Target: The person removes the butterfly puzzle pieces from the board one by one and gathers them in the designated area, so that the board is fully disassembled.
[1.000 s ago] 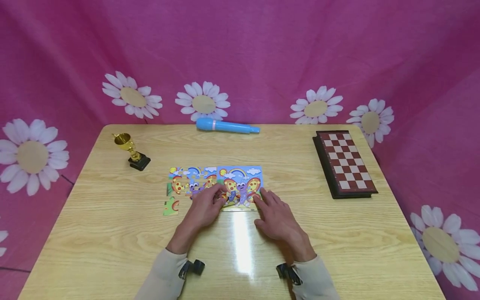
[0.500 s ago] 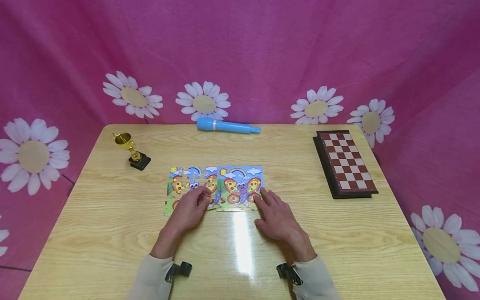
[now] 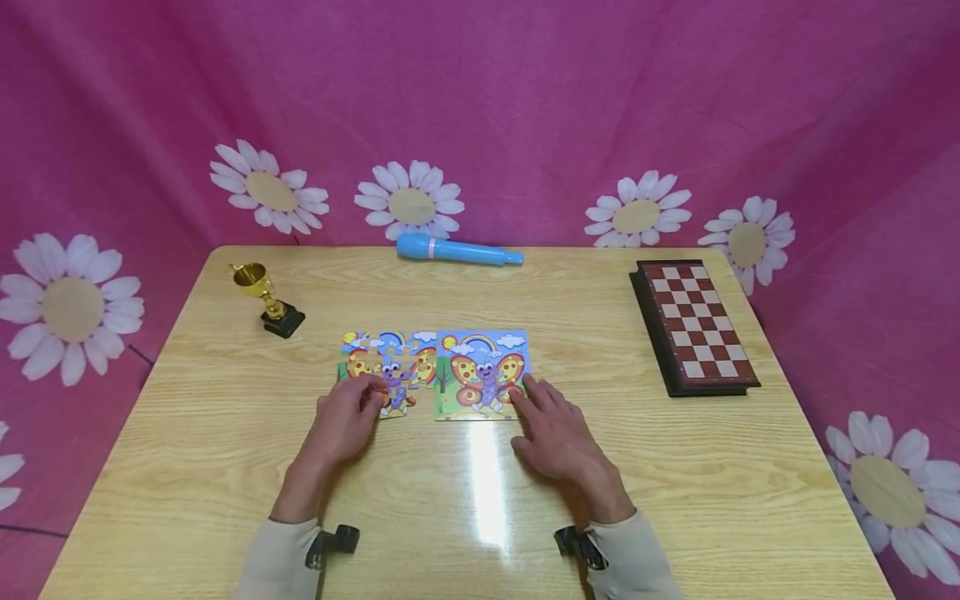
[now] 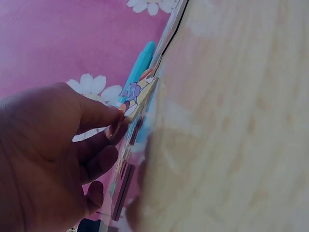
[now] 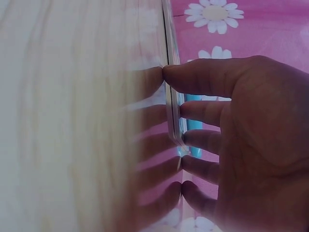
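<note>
My left hand pinches a puzzle piece between thumb and fingers, and the piece shows purple and yellow print. In the head view it overlaps the lower part of the butterfly puzzle, whose joined pieces lie flat on the table. Part of that puzzle's lower left is hidden behind the left hand. Right beside it lies a picture board with the whole butterfly scene. My right hand rests at the board's right side, fingers spread and nearly straight, with fingertips on its edge and thumb on the table.
A gold trophy cup on a black base stands at the back left. Along the far edge lies a blue toy microphone. A folded chessboard case lies at the right. Behind the table hangs a pink flowered cloth.
My left hand has carried the puzzle piece leftward, off the picture board and over to the puzzle's lower part. The right hand has stayed where it was.
</note>
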The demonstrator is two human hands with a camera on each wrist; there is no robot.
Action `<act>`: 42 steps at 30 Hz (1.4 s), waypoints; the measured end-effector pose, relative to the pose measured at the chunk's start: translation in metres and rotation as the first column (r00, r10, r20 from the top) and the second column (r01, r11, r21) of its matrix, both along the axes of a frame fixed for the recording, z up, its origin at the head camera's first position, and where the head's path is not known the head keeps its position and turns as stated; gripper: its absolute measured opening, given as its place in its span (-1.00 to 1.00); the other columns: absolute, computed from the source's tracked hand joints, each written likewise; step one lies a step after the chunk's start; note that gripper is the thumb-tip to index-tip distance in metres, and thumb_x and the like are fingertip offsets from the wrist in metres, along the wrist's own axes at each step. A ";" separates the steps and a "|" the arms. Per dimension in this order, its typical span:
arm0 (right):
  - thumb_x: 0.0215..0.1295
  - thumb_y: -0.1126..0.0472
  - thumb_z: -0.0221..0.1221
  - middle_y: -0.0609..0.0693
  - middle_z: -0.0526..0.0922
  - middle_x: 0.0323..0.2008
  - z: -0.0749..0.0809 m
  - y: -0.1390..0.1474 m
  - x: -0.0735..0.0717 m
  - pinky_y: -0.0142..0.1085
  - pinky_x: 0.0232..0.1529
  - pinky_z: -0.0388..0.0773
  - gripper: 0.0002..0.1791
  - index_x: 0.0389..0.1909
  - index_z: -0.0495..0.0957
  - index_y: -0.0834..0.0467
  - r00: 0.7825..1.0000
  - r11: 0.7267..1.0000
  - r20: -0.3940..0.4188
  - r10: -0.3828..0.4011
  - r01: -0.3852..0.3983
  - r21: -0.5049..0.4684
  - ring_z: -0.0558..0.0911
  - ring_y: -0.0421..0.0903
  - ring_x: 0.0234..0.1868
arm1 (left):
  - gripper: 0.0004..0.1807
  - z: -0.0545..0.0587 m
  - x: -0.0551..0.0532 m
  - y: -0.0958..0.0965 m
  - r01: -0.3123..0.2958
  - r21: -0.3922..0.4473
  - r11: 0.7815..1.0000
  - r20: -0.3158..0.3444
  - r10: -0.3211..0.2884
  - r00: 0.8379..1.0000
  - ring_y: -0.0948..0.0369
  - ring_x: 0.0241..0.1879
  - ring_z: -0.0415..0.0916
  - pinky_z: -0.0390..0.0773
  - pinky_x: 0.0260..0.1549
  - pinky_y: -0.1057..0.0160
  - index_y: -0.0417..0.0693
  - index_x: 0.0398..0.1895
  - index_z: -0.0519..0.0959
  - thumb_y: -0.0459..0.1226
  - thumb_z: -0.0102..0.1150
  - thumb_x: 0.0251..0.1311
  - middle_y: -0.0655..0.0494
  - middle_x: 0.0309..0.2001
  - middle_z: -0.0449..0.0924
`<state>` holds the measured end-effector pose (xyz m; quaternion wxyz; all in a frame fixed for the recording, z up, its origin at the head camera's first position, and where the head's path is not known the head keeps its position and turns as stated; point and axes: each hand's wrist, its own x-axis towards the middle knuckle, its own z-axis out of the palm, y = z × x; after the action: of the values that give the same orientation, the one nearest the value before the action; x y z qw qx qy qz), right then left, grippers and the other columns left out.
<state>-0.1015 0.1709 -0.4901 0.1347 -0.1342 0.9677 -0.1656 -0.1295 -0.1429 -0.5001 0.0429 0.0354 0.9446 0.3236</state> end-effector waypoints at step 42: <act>0.23 0.00 0.20 0.10 0.00 0.53 -0.001 0.002 0.002 0.10 0.40 0.12 -0.19 0.47 0.14 0.12 1.000 0.999 0.005 -0.023 0.023 -0.044 0.03 0.12 0.53 | -0.84 -0.012 -0.006 0.086 0.196 -0.017 0.980 -0.247 -0.194 0.949 0.11 -0.17 0.43 0.36 -0.15 0.05 0.02 -0.17 0.63 -0.24 0.19 0.18 0.10 -0.21 0.53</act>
<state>-0.0997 0.1728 -0.4913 0.1320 -0.1258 0.9649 -0.1889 -0.1354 -0.0566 -0.5118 -0.0438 0.1689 0.9330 0.3147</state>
